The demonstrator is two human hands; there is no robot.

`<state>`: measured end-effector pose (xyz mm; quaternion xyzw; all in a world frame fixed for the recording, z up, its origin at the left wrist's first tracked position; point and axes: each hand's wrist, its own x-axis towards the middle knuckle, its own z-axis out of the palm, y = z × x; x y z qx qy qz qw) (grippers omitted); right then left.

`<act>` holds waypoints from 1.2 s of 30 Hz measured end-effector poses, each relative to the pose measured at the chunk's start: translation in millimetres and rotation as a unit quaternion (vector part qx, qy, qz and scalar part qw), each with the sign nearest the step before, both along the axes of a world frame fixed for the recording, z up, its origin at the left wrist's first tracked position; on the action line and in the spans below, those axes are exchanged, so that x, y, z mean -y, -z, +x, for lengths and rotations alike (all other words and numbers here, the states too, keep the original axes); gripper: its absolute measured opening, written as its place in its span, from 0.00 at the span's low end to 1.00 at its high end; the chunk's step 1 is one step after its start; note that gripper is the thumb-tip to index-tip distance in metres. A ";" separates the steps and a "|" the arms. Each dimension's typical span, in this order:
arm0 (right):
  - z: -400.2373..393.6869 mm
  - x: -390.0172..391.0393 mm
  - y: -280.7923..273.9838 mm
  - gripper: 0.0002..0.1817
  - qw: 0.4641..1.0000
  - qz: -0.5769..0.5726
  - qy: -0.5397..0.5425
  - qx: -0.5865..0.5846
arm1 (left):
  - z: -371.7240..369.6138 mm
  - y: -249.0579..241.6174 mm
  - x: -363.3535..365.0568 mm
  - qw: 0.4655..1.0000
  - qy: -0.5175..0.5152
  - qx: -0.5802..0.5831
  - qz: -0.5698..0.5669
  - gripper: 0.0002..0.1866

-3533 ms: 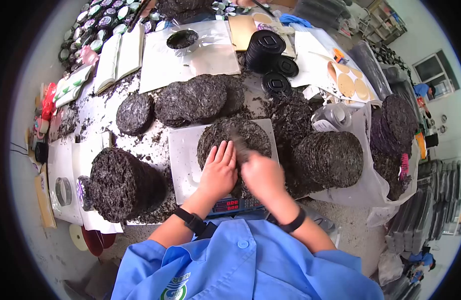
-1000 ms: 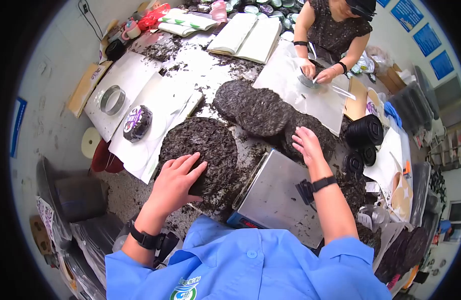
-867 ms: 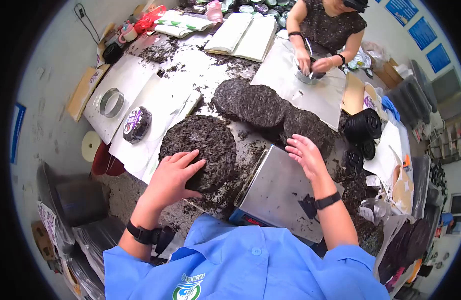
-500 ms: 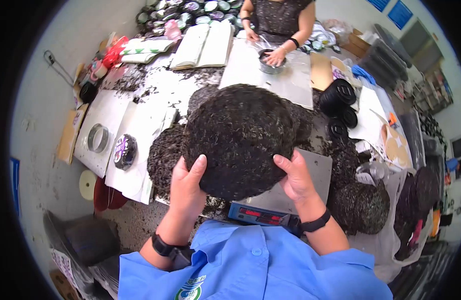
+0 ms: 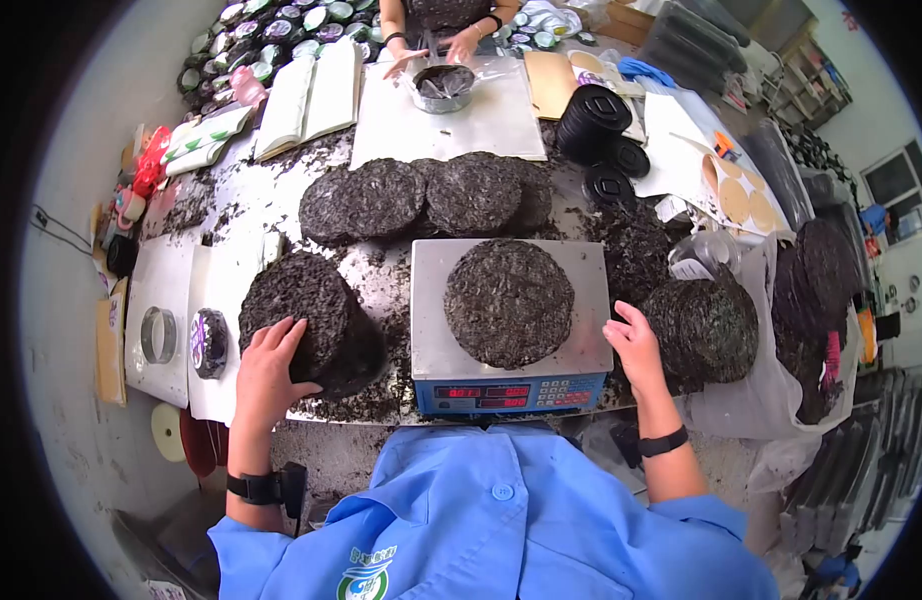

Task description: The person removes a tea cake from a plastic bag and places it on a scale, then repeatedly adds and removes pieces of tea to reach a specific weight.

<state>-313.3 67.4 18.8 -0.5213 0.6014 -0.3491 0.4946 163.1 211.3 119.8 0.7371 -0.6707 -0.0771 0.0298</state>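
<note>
A round, dark cake of what looks like dried seaweed (image 5: pixel 509 304) lies flat on the metal pan of a blue digital scale (image 5: pixel 481 396), whose red digits are lit. My left hand (image 5: pixel 269 370) rests against a tall stack of similar round cakes (image 5: pixel 306 300) left of the scale, fingers spread over the top edge and thumb lower on the side. Just beyond the scale's right edge, my right hand (image 5: pixel 636 345) hovers with its fingers apart, holding nothing. It is close to another pile of dark discs (image 5: pixel 703 330).
More round cakes (image 5: pixel 381 197) lie behind the scale. Across the table, a person's hands (image 5: pixel 461 45) are beside a bagged metal ring (image 5: pixel 443 88). Black lidded containers (image 5: pixel 593 122) stand right; a metal ring (image 5: pixel 159 335) and a wrapped disc (image 5: pixel 209 343) lie left.
The round cake held up between both hands has been let go and one now lies on the scale. My left hand moved left to the stack; my right hand moved right.
</note>
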 end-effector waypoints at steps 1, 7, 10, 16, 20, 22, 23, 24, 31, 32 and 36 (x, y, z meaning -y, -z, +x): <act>-11.2 -2.5 -11.9 0.31 1.000 0.009 -0.013 -0.001 | -2.8 -6.1 0.4 1.000 -0.009 -0.007 0.012 0.49; -100.9 -32.5 -91.9 0.46 0.844 -0.232 0.095 -0.474 | 9.9 16.3 -11.9 0.999 -0.006 -0.010 -0.035 0.43; -171.9 -31.4 -34.0 0.53 0.821 -0.055 0.055 -0.565 | -8.4 25.8 -12.3 0.999 -0.019 0.036 -0.030 0.45; -199.5 -41.2 -25.6 0.41 0.840 -0.076 0.035 -0.536 | -31.2 -1.7 -1.5 0.999 0.001 0.037 -0.022 0.48; -205.5 -37.6 -20.2 0.36 0.843 -0.084 0.054 -0.528 | -115.9 -21.1 40.0 0.994 0.091 -0.030 -0.053 0.47; -204.1 -33.5 -22.5 0.36 0.823 -0.106 0.067 -0.554 | -166.7 -15.8 64.5 0.985 0.168 -0.050 -0.005 0.44; -196.6 -32.3 -29.6 0.37 0.805 -0.124 0.080 -0.575 | -185.8 -9.9 77.9 0.972 0.223 -0.068 -0.006 0.44; -188.0 -30.5 -36.9 0.37 0.786 -0.142 0.095 -0.595 | -200.7 5.5 90.2 0.965 0.251 -0.081 -0.011 0.45; -178.7 2.6 -27.1 0.30 0.865 -0.201 0.028 -0.459 | -230.4 98.9 115.0 0.971 0.237 -0.020 0.004 0.47; -167.5 -0.9 -40.1 0.27 0.862 -0.249 0.053 -0.438 | -227.4 100.8 113.6 0.970 0.242 -0.018 0.000 0.47; -127.9 -25.8 -51.8 0.29 0.839 -0.387 -0.015 -0.382 | -231.8 107.4 110.5 0.971 0.240 0.007 0.013 0.46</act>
